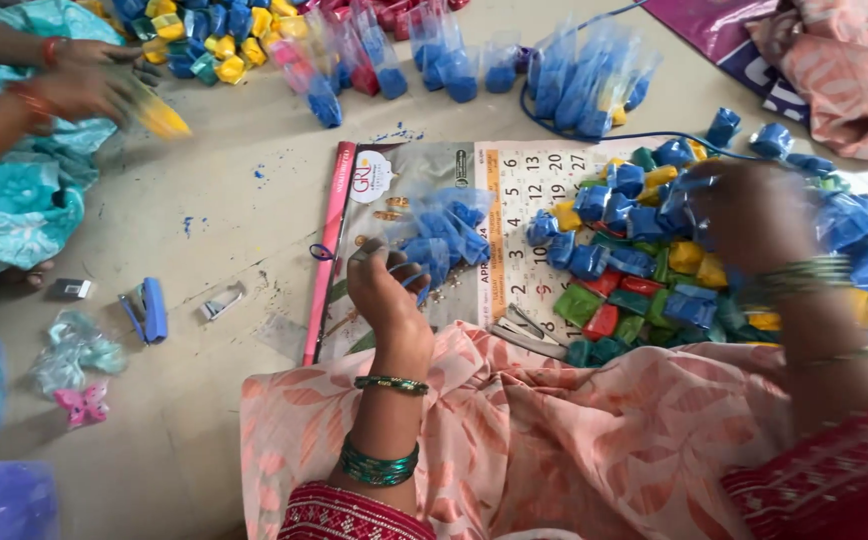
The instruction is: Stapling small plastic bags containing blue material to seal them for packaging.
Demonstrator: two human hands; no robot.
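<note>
at the bottom of the frame lies the pink patterned cloth [554,430] over the person's lap. just above it, centre-left, the left hand [386,300] has its fingers curled closed around the twisted necks of a bunch of clear packets of blue powder [444,235], which fan out up and to the right of the fingertips and rest on the calendar sheet [514,200]. the grip looks thin, judging by how little plastic sits inside the fingers, so a packet could slide out of the bunch, and an unsealed one could leak; blue specks already dot the floor above the sheet.

to the right, the right hand [754,215] hovers over or into the heap of small coloured packets [644,270]; it is blurred, so whether its fingers are open or closed around anything cannot be told. a hurried grab there could scatter the heap off the sheet.

at left, on the floor, a blue stapler [149,310] lies well apart from both hands.

farther up, more blue powder packets [574,85] stand along the top edge, and at upper left another person's hands [74,85] work on a yellow packet [159,115].
</note>
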